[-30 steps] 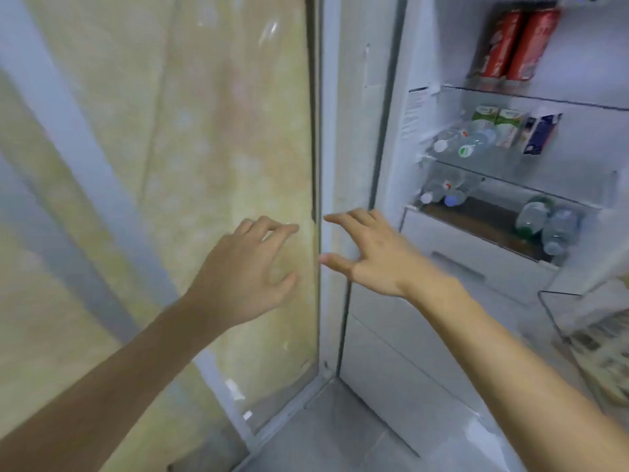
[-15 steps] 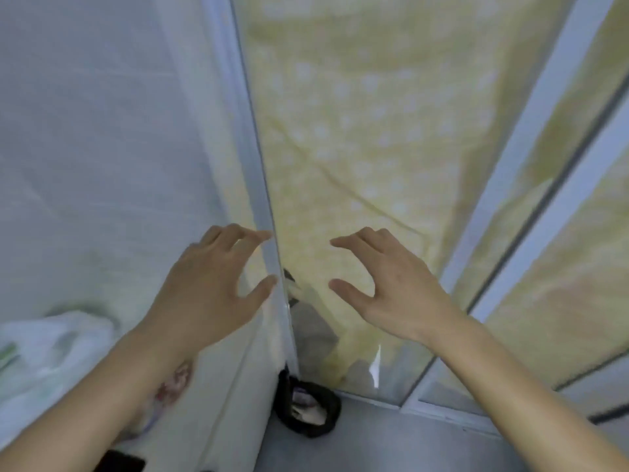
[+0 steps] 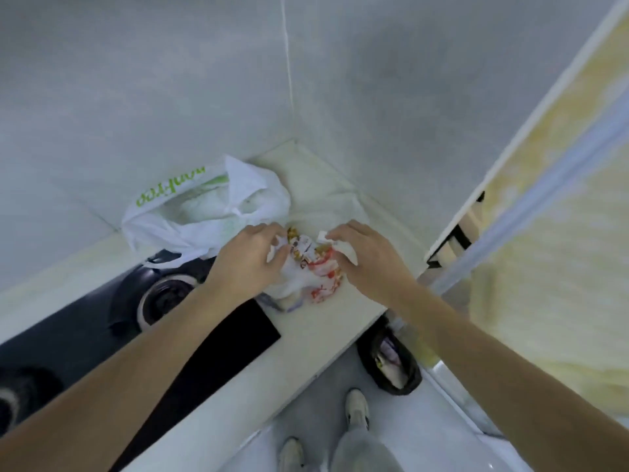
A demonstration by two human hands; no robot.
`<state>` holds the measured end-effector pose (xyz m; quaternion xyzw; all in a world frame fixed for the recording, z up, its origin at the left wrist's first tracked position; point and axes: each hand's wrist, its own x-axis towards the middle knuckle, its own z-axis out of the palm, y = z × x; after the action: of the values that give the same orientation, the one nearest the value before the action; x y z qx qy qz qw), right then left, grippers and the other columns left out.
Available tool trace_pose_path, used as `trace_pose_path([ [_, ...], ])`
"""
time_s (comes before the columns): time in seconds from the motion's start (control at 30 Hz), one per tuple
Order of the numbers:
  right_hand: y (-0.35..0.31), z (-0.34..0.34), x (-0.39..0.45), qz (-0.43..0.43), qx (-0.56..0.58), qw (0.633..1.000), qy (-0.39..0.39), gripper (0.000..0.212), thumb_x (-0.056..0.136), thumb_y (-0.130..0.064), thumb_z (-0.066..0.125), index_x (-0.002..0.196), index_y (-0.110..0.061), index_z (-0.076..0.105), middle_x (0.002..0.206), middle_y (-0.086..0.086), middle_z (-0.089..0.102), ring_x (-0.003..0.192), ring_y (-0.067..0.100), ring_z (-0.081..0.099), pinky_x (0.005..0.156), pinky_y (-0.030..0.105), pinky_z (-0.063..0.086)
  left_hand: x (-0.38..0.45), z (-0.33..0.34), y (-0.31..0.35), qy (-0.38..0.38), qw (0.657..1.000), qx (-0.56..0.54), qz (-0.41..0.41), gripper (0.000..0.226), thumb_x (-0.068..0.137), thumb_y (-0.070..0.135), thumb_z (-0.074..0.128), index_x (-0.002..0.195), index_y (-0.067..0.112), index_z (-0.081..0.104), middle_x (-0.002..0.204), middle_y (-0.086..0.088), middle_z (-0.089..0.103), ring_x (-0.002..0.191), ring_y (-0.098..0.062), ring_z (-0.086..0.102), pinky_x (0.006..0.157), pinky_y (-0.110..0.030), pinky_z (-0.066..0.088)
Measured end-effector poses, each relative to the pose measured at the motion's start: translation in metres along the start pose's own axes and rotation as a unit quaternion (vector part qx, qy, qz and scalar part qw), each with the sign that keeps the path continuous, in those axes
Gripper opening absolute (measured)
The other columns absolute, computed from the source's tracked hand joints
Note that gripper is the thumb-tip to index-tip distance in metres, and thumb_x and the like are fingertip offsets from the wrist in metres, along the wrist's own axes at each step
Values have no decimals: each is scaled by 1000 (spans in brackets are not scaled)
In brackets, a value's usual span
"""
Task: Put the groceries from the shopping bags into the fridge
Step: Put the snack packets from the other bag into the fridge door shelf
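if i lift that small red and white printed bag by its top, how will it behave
The small printed bag looks like thin crumpled plastic, so it will probably sag and stretch. Both the left hand and right hand are at its opening. Its contents are hidden, so weight is unclear.

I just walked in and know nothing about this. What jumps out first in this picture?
Two bare hands meet at the centre of a pale countertop: the left hand and right hand pinch the edges of a small bag with red and orange print, apparently pulling it open. Behind it, toward the wall corner, sits a white shopping bag with green lettering, partly over a black stovetop on the left.
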<state>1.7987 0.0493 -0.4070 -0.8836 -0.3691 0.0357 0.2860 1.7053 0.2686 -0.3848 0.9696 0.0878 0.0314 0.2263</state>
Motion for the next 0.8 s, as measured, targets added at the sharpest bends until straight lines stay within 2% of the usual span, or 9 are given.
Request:
trace_pose_path([
  [0.13,45,60,66,-41,-3,999,-29,15,97,-7,63,108,-16,67,102,1,63,96,26,61,78,40,52,43,47,-32,-15,999,15,-24,22,102,23,52,120,17,62,108,-4,70,105,-27,60,81,-46,55],
  [0.23,83,91,96,-49,-16,996,-72,16,94,-6,67,107,-14,68,101,3,65,95,28,62,77,35,50,77,84,-42,-33,999,28,-29,21,101,20,50,119,17,61,108,-3,68,103,-27,58,78,-45,54],
  [0.33,118,112,109,-61,-54,983,-163,32,90,-14,72,121,-15,66,114,3,65,108,27,60,83,38,53,102,124,-49,-76,995,42,-52,23,99,21,55,121,16,61,115,-5,66,107,-30,57,80,-45,53],
  [0.47,147,131,117,-94,-128,950,-267,68,84,-48,78,139,-19,52,129,2,58,118,25,53,86,41,56,115,168,-56,-164,976,80,-116,45,93,41,66,130,18,55,127,-6,61,121,-29,51,90,-45,50],
  [0.53,157,140,118,-120,-158,940,-278,78,81,-54,79,143,-18,48,131,3,56,117,25,52,85,42,56,115,184,-57,-168,970,124,-123,52,86,55,68,123,19,57,124,-3,62,123,-27,49,94,-43,48],
  [0.63,165,152,117,-146,-180,939,-253,84,74,-49,85,142,-16,48,127,5,58,112,26,54,80,38,56,114,199,-55,-148,967,166,-125,64,79,69,65,121,21,56,122,2,65,122,-25,49,102,-43,44],
  [0.73,164,152,120,-143,-170,946,-235,76,73,-37,86,135,-15,49,119,6,53,107,25,53,76,36,56,112,206,-53,-144,967,172,-123,70,77,63,71,129,22,51,128,4,64,124,-25,49,105,-45,40],
  [0.8,164,146,122,-151,-161,950,-221,66,71,-30,86,126,-14,53,114,5,54,103,25,54,72,36,58,113,207,-50,-145,965,174,-132,65,78,57,72,128,21,51,125,3,65,124,-26,50,105,-44,39],
])
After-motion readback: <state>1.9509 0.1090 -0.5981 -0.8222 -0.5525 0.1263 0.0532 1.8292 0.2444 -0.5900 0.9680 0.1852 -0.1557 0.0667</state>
